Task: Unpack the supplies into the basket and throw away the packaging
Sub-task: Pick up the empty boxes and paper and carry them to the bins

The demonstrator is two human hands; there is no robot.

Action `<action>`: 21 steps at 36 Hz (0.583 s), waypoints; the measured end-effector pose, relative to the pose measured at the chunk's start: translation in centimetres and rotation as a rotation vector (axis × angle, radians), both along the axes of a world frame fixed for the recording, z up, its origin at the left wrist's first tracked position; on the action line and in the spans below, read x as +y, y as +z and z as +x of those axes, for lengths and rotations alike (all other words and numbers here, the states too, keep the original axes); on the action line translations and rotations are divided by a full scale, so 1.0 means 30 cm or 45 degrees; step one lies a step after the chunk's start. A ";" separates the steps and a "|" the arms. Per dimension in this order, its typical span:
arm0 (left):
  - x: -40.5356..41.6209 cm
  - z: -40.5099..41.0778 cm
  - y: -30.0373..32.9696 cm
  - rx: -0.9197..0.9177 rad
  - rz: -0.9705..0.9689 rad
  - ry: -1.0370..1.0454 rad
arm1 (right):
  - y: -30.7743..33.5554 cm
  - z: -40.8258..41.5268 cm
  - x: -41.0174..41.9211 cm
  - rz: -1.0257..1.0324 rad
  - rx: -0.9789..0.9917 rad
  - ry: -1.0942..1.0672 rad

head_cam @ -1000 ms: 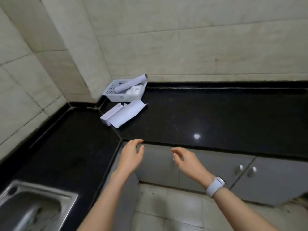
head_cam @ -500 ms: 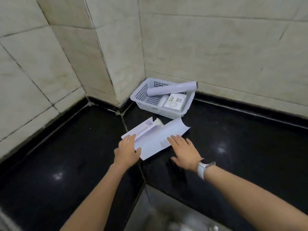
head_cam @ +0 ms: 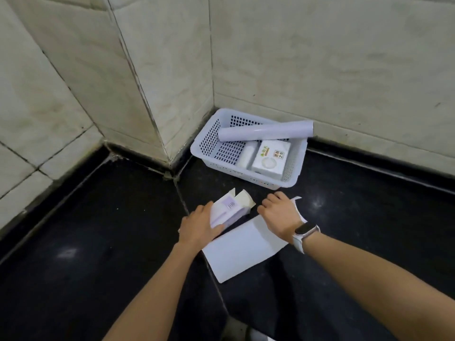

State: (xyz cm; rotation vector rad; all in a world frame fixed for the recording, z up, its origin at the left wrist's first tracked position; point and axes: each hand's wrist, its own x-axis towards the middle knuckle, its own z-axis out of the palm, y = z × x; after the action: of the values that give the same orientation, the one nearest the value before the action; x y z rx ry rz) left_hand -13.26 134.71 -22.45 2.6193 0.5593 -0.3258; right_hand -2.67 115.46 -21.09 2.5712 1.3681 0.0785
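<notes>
A white perforated basket (head_cam: 294, 179) sits in the wall corner on the black counter. In it lie a pale lilac roll (head_cam: 266, 132), a white box with printed labels (head_cam: 270, 159) and a small white cylinder (head_cam: 247, 156). In front of the basket lies an opened lilac-and-white carton (head_cam: 231, 209), its end flaps open. My left hand (head_cam: 199, 226) grips the carton's near end. My right hand (head_cam: 279, 214), watch on the wrist, presses with curled fingers on a white paper sheet (head_cam: 241, 252) lying beside the carton.
The black counter (head_cam: 98, 242) wraps around a tiled pillar corner (head_cam: 157, 107), with beige tiled walls behind. A seam runs across the counter under the paper. The counter's front edge lies at the bottom centre.
The view has moved in closer to the corner. My left hand has closed on the carton, and my right hand has slid forward onto the paper with its fingers curled.
</notes>
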 end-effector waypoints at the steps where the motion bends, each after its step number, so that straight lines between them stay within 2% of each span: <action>1: 0.000 -0.008 0.010 -0.050 -0.007 0.009 | 0.008 -0.013 -0.011 -0.015 0.060 -0.049; 5: -0.015 -0.069 0.068 -0.285 -0.151 0.150 | 0.043 -0.077 -0.088 0.059 0.156 -0.271; 11: -0.096 -0.111 0.144 -0.567 -0.379 0.215 | 0.116 -0.272 -0.301 0.419 0.195 -0.683; 14: -0.204 -0.114 0.170 -0.607 -0.425 0.121 | 0.132 -0.401 -0.457 0.532 0.146 -0.986; 21: -0.613 -0.170 0.215 -0.514 -0.605 -0.280 | 0.134 -0.812 -0.872 0.673 0.061 -1.709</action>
State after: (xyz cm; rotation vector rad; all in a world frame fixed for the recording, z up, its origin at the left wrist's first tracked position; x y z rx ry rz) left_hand -18.37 116.33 -16.00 2.1933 0.0443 0.0134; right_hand -27.05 89.31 -17.08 3.3155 -0.6557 0.1493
